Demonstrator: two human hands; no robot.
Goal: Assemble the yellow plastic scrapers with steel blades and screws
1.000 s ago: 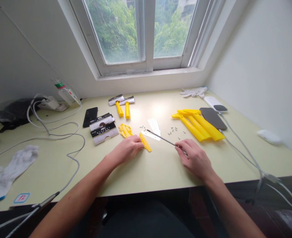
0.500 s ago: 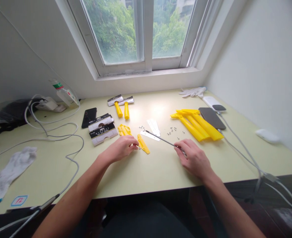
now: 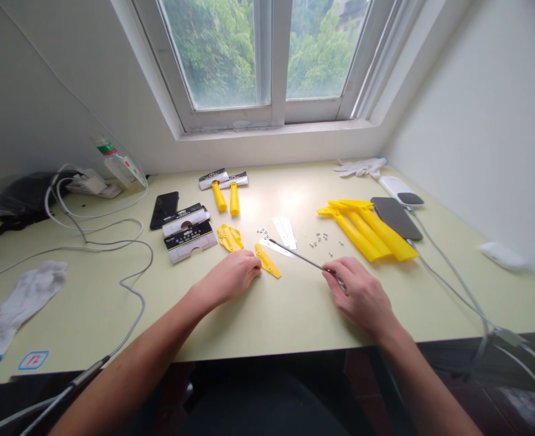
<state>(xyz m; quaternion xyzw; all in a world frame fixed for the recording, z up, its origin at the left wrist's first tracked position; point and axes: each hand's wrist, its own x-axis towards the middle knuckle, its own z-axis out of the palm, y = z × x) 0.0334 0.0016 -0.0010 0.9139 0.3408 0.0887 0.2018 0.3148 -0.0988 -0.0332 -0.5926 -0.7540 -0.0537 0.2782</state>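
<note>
Diagonally, screwdriver (image 3: 299, 256) points forward-left | right hand (image 3: 360, 292) closed round it | left hand (image 3: 231, 275) curled, hold unclear

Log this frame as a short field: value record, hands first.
left hand: the left hand is beside a flat yellow plastic piece; grip unclear
right hand: the right hand holds a thin dark metal rod
rod tip: near small silvery ring-shaped parts
centre: flat whitish strips
right side: long yellow plastic handles
left side: black-and-white printed card sleeves
</note>
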